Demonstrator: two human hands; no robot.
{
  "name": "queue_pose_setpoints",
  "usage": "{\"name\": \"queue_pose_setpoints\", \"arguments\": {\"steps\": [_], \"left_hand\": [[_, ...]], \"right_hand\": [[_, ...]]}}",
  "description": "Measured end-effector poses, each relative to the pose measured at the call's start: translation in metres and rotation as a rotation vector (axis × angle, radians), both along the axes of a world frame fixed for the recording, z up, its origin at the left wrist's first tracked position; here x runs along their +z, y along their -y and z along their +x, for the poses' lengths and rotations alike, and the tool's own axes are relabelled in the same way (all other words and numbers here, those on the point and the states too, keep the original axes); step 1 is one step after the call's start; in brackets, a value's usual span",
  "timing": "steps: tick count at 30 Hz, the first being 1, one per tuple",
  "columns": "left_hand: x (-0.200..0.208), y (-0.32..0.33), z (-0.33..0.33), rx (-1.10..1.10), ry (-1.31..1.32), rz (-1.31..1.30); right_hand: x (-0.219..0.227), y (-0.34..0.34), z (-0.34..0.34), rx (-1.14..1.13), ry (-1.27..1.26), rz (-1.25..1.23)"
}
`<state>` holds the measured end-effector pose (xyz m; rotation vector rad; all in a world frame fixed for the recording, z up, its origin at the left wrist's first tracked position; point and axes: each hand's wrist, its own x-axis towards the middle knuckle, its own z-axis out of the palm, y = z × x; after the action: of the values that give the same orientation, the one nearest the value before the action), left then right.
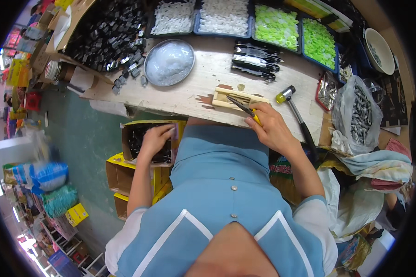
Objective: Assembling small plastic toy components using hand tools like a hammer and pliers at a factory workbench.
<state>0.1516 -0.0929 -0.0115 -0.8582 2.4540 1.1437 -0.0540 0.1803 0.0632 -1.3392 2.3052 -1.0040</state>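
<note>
My right hand (269, 125) grips yellow-handled pliers (243, 107) whose dark jaws rest on a small wooden jig (238, 98) at the near edge of the pale workbench (203, 78). My left hand (153, 140) reaches down into an open cardboard box (130, 141) of small black parts beside my left hip; its fingers are among the parts, and I cannot tell whether they hold any. A black hammer with a yellow-tipped head (295, 111) lies just right of my right hand.
A round metal bowl (169, 62) of clear pieces sits mid-bench. Trays of white (224, 16) and green (277, 25) parts line the back. A pile of black parts (108, 34) lies at left, a bag of metal pieces (358, 113) at right. Yellow cartons (120, 173) stand on the floor.
</note>
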Motion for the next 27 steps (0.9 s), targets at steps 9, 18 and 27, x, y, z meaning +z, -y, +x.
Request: {"name": "queue_pose_setpoints", "arguments": {"steps": [9,18,27], "left_hand": [[0.072,-0.042,-0.159,-0.35,-0.871,-0.283],[0.029,-0.11,-0.273,-0.61,-0.857,-0.608],[0.074,-0.048,-0.189,0.174,-0.895,0.935]], "right_hand": [[-0.003,-0.024,-0.01,-0.156,-0.073,-0.058],[-0.002,-0.041,-0.015,-0.254,-0.108,-0.071],[0.003,-0.01,-0.021,-0.218,-0.09,-0.091]]}}
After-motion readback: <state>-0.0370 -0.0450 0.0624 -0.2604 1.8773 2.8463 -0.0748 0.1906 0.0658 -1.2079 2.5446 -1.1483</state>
